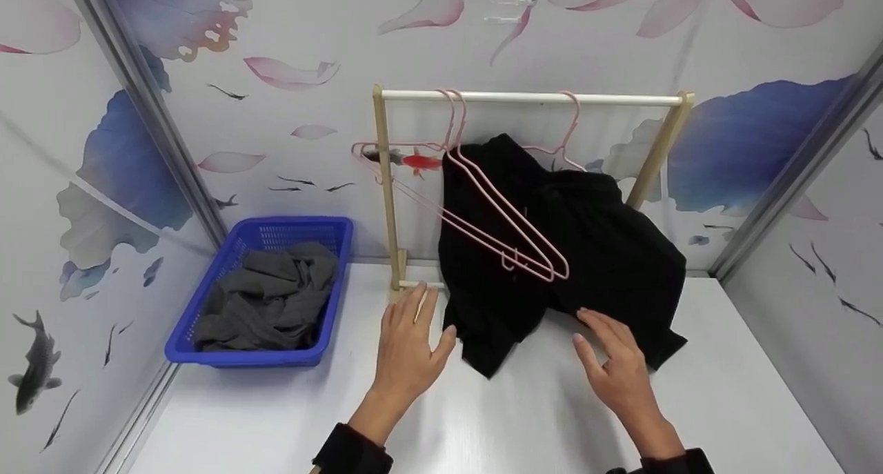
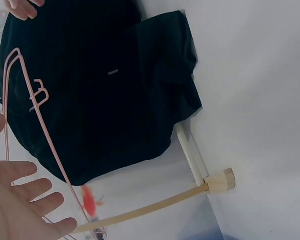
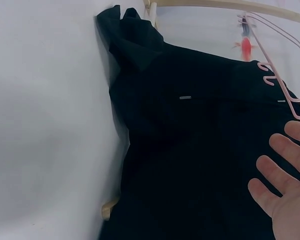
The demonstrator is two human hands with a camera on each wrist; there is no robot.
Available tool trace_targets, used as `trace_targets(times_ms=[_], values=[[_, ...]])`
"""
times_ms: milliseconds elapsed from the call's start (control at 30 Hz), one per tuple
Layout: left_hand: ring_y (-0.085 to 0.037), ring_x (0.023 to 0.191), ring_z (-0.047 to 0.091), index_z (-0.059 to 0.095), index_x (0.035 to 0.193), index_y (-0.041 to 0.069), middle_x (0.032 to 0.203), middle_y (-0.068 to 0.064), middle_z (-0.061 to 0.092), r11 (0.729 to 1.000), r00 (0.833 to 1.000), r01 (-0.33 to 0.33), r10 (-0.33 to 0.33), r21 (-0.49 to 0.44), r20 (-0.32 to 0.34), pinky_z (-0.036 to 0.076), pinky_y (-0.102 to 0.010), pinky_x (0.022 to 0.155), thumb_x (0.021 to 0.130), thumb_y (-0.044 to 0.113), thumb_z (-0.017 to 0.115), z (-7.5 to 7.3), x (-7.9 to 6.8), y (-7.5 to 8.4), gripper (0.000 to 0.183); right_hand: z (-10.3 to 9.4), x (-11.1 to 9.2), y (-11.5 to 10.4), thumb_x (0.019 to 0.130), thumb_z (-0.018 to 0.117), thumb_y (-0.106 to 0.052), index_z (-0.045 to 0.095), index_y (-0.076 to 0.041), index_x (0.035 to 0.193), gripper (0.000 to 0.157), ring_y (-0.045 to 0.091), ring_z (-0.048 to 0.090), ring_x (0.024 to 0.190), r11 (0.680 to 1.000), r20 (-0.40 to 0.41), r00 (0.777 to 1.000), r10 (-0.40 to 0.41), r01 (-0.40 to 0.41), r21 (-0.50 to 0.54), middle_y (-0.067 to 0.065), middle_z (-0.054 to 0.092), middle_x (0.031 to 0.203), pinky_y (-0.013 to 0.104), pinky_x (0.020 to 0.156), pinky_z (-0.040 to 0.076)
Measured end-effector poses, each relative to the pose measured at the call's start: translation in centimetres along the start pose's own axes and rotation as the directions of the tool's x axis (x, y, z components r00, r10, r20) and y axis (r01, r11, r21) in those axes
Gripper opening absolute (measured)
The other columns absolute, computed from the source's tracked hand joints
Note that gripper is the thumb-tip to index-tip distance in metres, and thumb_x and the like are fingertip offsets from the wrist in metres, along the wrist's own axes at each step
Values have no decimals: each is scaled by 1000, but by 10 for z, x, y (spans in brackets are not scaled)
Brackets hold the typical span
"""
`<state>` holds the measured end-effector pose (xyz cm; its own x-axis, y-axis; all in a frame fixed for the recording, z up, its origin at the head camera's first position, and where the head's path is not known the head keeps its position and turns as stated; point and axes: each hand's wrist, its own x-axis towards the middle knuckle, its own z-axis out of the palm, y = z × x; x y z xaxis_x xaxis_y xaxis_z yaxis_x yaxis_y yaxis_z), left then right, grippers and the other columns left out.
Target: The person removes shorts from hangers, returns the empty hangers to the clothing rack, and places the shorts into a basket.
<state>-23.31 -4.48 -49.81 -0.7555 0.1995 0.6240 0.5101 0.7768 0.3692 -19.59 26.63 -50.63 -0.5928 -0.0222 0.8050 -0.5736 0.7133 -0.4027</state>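
Observation:
A pair of black shorts [image 1: 614, 246] hangs from the rack, apparently on a pink hanger [image 1: 573, 119] whose lower part they cover. In front of them, two bare pink hangers [image 1: 452, 119] dangle at an angle from the same bar. My left hand [image 1: 410, 346], fingers spread, is left of the lower left leg and holds nothing. Fingers extended and also holding nothing, my right hand [image 1: 617, 370] is just before the right leg; whether its fingertips touch the cloth I cannot tell. Both wrist views show the black fabric [image 2: 100, 100] beyond the spread fingers [image 3: 285, 150].
The rack has a white bar [image 1: 510, 97] and wooden posts [image 1: 388, 205]. To the left, a blue plastic basket [image 1: 241, 357] contains crumpled dark grey cloth [image 1: 269, 298]. Patterned walls enclose the white table [image 1: 483, 426] at the back and sides.

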Motion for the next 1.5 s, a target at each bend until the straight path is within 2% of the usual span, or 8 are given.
trace_targets(times_ms=[300,600,867,1167,1267,1367,1433,1500], values=[[-36,141,46,56,146,3,153,-17,51,999,998,-33,32,16,51,36,-64,113,98,37,62,10,0,11,59,-6,8,1,79,76,14,71,4,124,47,35,59,117,1000,-19,1000,12,-12,-9,23,68,124,9,109,33],[-37,143,43,54,149,5,156,-17,47,998,991,-68,66,16,112,33,-63,114,99,39,60,15,3,25,60,-12,26,0,82,76,12,70,3,126,45,39,59,118,1000,-20,999,31,-31,-5,21,68,127,9,109,32],[-36,145,43,53,150,5,157,-16,46,993,984,-115,110,25,141,34,-63,115,101,40,58,17,10,36,60,-18,45,1,83,75,9,71,5,124,41,42,60,116,1000,-41,999,-5,5,-21,23,68,125,11,110,32],[-35,143,46,51,151,6,156,-16,47,989,979,-146,140,31,147,39,-56,113,103,41,56,15,19,46,60,-34,74,3,88,72,4,69,6,125,37,41,57,120,997,-57,998,16,-20,-71,23,66,128,10,110,28],[-34,142,46,51,151,6,156,-16,47,987,978,-159,152,37,146,41,-56,112,103,42,55,15,21,49,60,-39,85,5,88,73,2,70,5,123,36,42,57,121,996,-77,997,13,-20,-89,23,67,127,18,112,33],[-34,141,47,52,150,6,155,-16,48,984,977,-171,164,42,136,42,-55,111,103,42,55,16,24,52,60,-44,96,7,89,73,-1,70,4,124,35,43,56,122,994,-75,997,26,-34,-108,22,66,128,40,111,41],[-34,140,48,53,150,5,154,-16,49,983,977,-180,173,44,124,43,-55,110,103,42,55,17,27,54,59,-47,102,8,90,72,-3,69,4,125,36,45,56,122,992,-65,997,40,-48,-121,23,65,130,54,106,42],[-33,139,49,53,149,6,154,-16,50,981,976,-188,182,46,116,43,-56,110,103,41,56,18,30,57,59,-50,107,10,91,72,-5,68,5,126,36,47,55,122,989,-56,997,51,-58,-134,25,64,131,61,102,41]])
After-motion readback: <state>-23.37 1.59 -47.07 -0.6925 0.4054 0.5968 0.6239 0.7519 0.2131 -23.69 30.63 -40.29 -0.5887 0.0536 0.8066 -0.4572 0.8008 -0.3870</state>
